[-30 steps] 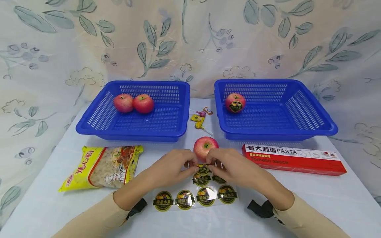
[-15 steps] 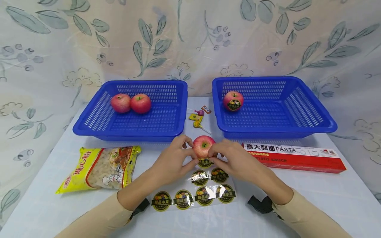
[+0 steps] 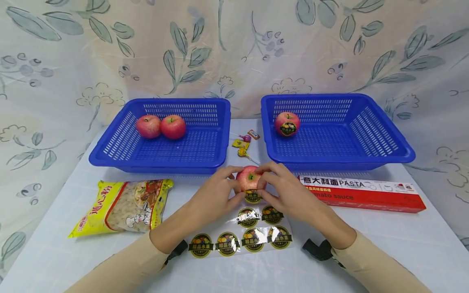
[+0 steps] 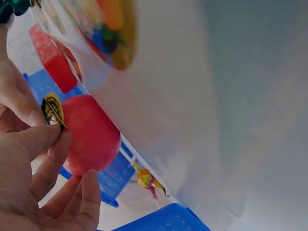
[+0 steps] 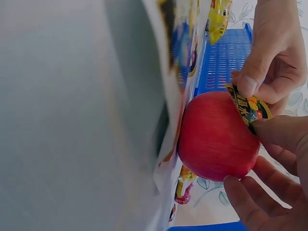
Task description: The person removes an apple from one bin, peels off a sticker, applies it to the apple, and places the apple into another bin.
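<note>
A red apple (image 3: 246, 180) stands on the table between the hands. A round black-and-gold fruit sticker (image 5: 251, 107) lies against its near side, its edges partly lifted in the wrist views. My left hand (image 3: 217, 194) pinches one end of the sticker, and its other fingers reach along the apple's left side. The opposite end is pinched by my right hand (image 3: 285, 193), whose fingers curve around the apple's right side. Below the hands is a clear sheet with several more stickers (image 3: 227, 243).
Two apples (image 3: 173, 127) sit in the left blue basket (image 3: 157, 166). The right blue basket (image 3: 344, 162) holds one stickered apple (image 3: 287, 123). Wrapped candies (image 3: 242, 151) lie between the baskets. A yellow noodle bag (image 3: 122, 206) is at left, a red pasta box (image 3: 362, 195) at right.
Both hands have moved slightly forward, bringing the sticker from in front of the apple onto its near side. Their fingers now spread around the apple. The head view has shifted slightly.
</note>
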`<state>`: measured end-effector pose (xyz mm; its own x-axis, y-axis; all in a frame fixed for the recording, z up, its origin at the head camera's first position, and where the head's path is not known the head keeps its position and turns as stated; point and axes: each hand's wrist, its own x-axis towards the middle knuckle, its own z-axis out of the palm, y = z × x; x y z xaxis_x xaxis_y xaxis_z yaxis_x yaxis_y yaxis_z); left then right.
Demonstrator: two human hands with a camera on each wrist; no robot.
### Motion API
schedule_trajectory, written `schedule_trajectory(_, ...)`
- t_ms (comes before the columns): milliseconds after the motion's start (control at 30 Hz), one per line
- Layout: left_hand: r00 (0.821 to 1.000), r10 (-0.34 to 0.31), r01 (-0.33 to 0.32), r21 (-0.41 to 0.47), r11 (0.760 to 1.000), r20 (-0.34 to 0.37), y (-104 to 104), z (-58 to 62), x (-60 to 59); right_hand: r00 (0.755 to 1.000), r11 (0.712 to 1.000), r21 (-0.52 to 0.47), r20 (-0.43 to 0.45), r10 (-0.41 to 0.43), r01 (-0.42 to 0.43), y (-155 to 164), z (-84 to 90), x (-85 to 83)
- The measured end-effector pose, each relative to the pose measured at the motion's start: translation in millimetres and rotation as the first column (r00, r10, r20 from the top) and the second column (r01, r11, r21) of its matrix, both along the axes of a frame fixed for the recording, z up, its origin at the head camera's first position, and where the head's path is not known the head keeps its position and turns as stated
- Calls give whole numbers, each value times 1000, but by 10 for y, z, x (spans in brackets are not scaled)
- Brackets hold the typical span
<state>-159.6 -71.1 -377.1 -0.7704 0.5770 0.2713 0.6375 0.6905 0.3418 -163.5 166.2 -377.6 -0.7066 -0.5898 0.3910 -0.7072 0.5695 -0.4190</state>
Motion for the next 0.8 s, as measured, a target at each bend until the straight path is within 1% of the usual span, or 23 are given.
schedule_trajectory(100, 1000, -2, 2, 26, 1000, 5, -3, 0, -28, 1000, 1000, -7, 2, -10, 10, -4, -7, -18)
schedule_trajectory(300, 1000, -9, 8, 88, 996, 10, 13, -3, -78, 1000, 997, -74, 2, 5, -5, 10, -37, -54)
schedule_trajectory(500, 1000, -18, 17, 105, 994, 10, 50, 11, -109, 1000, 995, -103, -2, 3, -3, 24, -50, -67)
schedule_trajectory(633, 1000, -25, 26, 108, 994, -7, 58, 7, -123, 1000, 993, -121, 5, 18, -18, 35, -60, -85)
schedule_trajectory(700, 1000, -29, 30, 108, 994, -12, 53, -2, -128, 999, 993, -114, 26, 35, -32, 49, -58, -92)
schedule_trajectory(800, 1000, -25, 25, 90, 996, 4, 36, -20, -132, 996, 997, -63, 74, 56, -52, 82, -50, -91)
